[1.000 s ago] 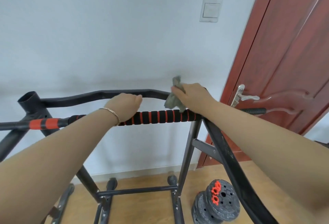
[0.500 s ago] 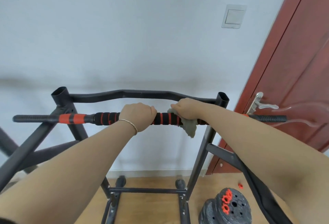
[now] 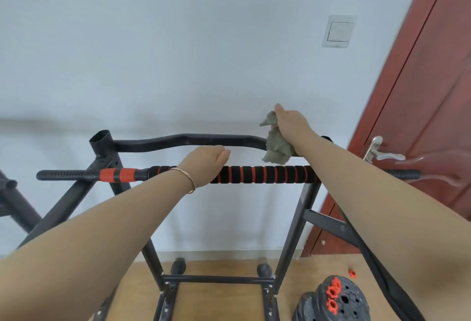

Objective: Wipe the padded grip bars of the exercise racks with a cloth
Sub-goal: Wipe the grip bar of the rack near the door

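Surroundings: white wall (image 3: 178, 53) with a light switch (image 3: 339, 31); red-brown door (image 3: 433, 91) at right, with its metal door handle (image 3: 382, 153).
Floor: wood floor (image 3: 221, 303); black weight plates (image 3: 349, 303) with red centres stacked at lower right, and a small red collar (image 3: 352, 273) lying apart from them.
Rack: black rack (image 3: 293, 224); a bent rear bar (image 3: 191, 140) runs behind the front one.
In the way: both forearms cross the front bar.
Task thing: padded grip bar (image 3: 267, 174), black foam with red rings, horizontal across the rack.
Left hand (image 3: 206, 162): curled over the top of the padding, fingertips hidden behind it; bracelet (image 3: 188, 180) at the wrist.
Right hand (image 3: 290, 123): raised above the bar, fingers bunched, pinching the grey-green cloth (image 3: 276, 148).
Cloth: hangs crumpled in front of the rear bar, its lower edge just above the padding.
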